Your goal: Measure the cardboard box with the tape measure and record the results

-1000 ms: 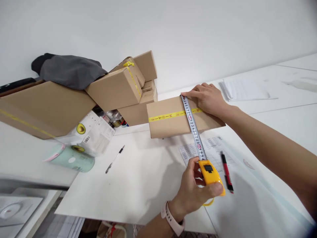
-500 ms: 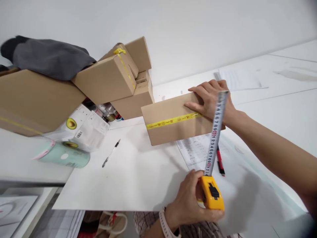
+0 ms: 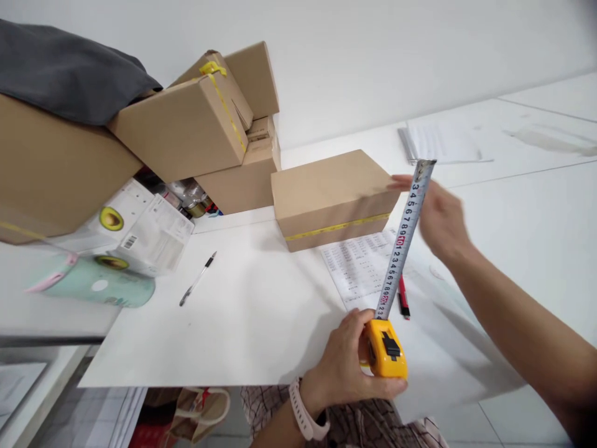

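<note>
My left hand (image 3: 342, 361) is wrapped around a yellow tape measure (image 3: 386, 348) with a black lock button. Its metal blade (image 3: 398, 249) stretches up and away from the case, its hooked end free in the air. Behind the blade is my right hand (image 3: 441, 214), slightly blurred, its visible fingers stretched toward the right end of a closed cardboard box (image 3: 331, 193). Whether the fingertips touch the box, I cannot tell. Yellow tape runs along the box's near side. A printed sheet (image 3: 357, 270) lies partly under the box, and a red and black pen (image 3: 403, 298) rests beside the blade.
A black-capped pen (image 3: 198, 278) lies on the white table (image 3: 233, 336). To the left are stacked cardboard boxes (image 3: 181, 130), a dark cloth (image 3: 69, 71), a white avocado-print carton (image 3: 144, 230) and a mint-green cylindrical case (image 3: 97, 283). Papers (image 3: 443, 142) lie at the back right.
My right hand has come off the top of the box and moved right. The box now sits tilted back, showing its broad upper face. The tape measure stays extended in my left hand.
</note>
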